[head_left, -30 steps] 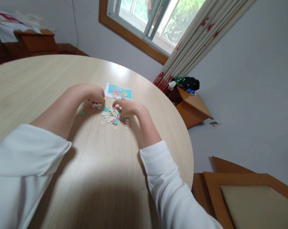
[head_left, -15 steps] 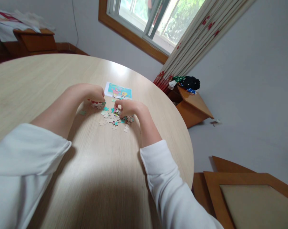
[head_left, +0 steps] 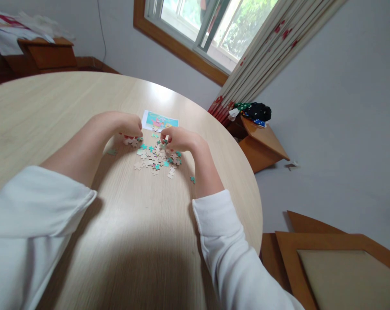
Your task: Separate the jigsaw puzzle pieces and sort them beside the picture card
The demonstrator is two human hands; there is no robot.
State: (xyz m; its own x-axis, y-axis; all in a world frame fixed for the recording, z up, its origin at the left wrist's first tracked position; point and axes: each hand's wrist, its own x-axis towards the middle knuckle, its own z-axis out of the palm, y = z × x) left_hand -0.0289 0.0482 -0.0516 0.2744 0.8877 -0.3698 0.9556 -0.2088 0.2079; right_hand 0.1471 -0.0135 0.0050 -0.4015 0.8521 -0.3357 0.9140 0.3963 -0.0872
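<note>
Loose jigsaw puzzle pieces [head_left: 150, 161], pale and teal, lie in a pile on the round wooden table. My left hand [head_left: 130, 125] rests curled at the pile's left side, over a few red and white pieces [head_left: 129, 141]; what its fingers hold, if anything, is hidden. Above the pile's upper right, my right hand [head_left: 178, 138] bends down with thumb and fingers closed on a small teal puzzle piece [head_left: 164, 144]. Just behind the pile lies a printed picture card [head_left: 159, 120] with pink and yellow cartoon figures, its lower right partly covered by my right hand.
The wooden table [head_left: 133, 224] reaches toward me, its curved edge on the right. One teal piece [head_left: 193, 179] lies apart by my right wrist, another [head_left: 111, 151] beneath my left forearm. A wooden chair [head_left: 282, 245] stands at lower right, a cabinet [head_left: 262, 148] beyond the edge.
My right hand has shifted slightly up and right, uncovering more of the pile. A lone teal piece now shows beside my right wrist. My left hand has hardly moved.
</note>
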